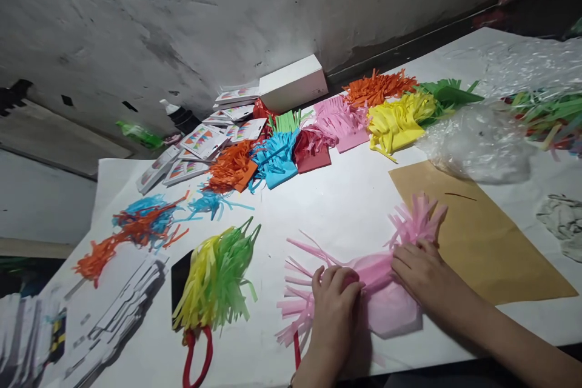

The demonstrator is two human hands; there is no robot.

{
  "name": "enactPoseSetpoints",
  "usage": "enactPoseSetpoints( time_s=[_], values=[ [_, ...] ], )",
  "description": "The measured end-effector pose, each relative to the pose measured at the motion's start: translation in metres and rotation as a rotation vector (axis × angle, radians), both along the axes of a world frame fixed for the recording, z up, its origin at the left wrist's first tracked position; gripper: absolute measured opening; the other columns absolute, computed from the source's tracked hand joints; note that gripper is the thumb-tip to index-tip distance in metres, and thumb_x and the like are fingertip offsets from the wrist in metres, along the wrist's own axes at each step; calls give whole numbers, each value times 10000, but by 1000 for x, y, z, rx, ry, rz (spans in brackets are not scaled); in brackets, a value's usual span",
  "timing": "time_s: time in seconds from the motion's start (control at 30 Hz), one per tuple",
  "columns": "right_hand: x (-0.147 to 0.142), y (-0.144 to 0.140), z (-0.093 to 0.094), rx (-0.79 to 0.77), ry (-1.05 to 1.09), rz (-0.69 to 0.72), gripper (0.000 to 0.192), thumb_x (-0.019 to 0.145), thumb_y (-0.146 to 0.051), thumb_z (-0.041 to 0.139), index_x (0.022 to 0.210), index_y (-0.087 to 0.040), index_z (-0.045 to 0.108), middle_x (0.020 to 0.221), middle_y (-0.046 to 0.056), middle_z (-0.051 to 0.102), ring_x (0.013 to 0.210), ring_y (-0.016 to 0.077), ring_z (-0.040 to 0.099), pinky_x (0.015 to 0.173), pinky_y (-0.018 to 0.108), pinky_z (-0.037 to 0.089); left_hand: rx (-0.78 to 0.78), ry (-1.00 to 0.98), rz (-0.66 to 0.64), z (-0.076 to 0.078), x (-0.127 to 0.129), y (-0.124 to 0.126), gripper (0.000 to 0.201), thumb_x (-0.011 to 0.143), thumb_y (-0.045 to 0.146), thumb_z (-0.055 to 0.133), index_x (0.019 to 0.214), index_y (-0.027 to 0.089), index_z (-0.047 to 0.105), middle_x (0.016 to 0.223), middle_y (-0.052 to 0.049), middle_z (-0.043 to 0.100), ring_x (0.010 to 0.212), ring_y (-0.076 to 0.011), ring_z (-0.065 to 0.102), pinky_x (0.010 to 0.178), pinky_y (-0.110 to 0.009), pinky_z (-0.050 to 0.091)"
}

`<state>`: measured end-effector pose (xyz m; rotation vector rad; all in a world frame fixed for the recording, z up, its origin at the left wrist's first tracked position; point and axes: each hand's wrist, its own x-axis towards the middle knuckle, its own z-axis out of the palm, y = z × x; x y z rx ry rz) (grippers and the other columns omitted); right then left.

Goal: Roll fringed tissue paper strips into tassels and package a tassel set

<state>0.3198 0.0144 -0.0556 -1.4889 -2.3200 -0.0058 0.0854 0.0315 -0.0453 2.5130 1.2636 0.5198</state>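
Pink tissue paper with fringed ends (382, 282) is pressed flat on the white paper-covered table (345, 206) in the head view, close to the near edge, and it serves as the landmark here. The left hand (334, 306) is laid on the left half of that pink sheet, fingers curled down and pinching the paper near its middle. The right hand (421, 273) is set on the right half, fingers bent and pressing the sheet just below its upper fringe. Right of the pink sheet, and partly under it, a tan sheet of kraft paper (491, 248) is spread. Left of it, a yellow and green fringed tissue tassel (218, 279) is seen, with a red cord loop (197, 357) at its lower end. Beyond the pink sheet, a row of fringed tissue bundles in orange, blue, red, pink, yellow and green (336, 127) is lined up, and behind that row a white cardboard box (293, 82) is placed against the wall. Beyond and to the right, crumpled clear plastic wrap (477, 139) is lying.
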Motion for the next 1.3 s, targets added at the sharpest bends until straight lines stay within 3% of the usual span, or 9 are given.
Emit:
enactPoseSetpoints(
  time_s=[0.13,0.27,0.37,0.43,0.53,0.63,0.8,1.03,1.3],
  values=[
    [-1,13,1,-40,-31,-47,210,918,-83,603,749,-206,617,754,38,652,755,253,565,776,395,310,-42,-16,168,1,6,2,167,939,130,572,824,197,672,1003,-64,693,966,-248,601,956,-505,408],
    [-3,19,2,-44,-16,-110,206,910,-119,640,724,-199,600,710,37,646,705,243,562,722,378,302,-9,113,229,0,16,7,178,921,124,577,792,177,686,972,-84,688,940,-268,600,910,-509,416],
    [-5,19,6,7,8,-143,170,922,-83,584,785,-174,626,779,74,661,771,259,571,798,416,330,17,220,251,0,23,10,146,889,128,620,779,191,694,958,-75,687,930,-273,599,898,-506,414],
    [-7,17,9,50,21,-62,194,917,-34,540,841,-173,652,871,82,677,874,260,579,912,451,336,25,264,257,0,26,12,122,872,126,639,789,193,697,942,-71,682,923,-275,599,892,-502,417],
    [-10,15,6,94,24,158,252,915,-13,519,814,-195,661,818,26,660,860,210,566,985,404,343,16,283,254,2,26,12,108,877,122,637,806,184,690,923,-74,677,912,-277,601,892,-507,425],
    [-11,14,-1,121,31,234,285,934,-17,492,757,-177,647,727,19,617,761,198,526,941,389,370,18,199,222,3,23,10,62,864,168,695,922,183,677,1008,-87,682,965,-289,600,958,-553,406],
    [-12,13,-4,123,95,193,273,987,-104,486,764,-174,626,757,29,609,775,205,522,882,395,372,112,80,10,4,16,4,225,859,95,721,1007,249,649,1145,-41,685,1102,-264,576,1115,-568,296],
    [-12,4,-2,117,64,224,273,953,-27,461,797,-177,628,783,28,623,825,211,550,1011,421,342,238,-7,-72,-8,13,8,146,905,100,701,857,229,653,918,13,714,938,-198,596,1051,-450,341],
    [7,-8,-12,63,89,25,327,931,17,397,899,-192,646,1123,81,687,1142,247,570,1125,484,260,70,-34,20,-5,4,-1,130,914,93,666,926,222,680,998,-17,702,957,-216,585,931,-422,383]
  ],
)
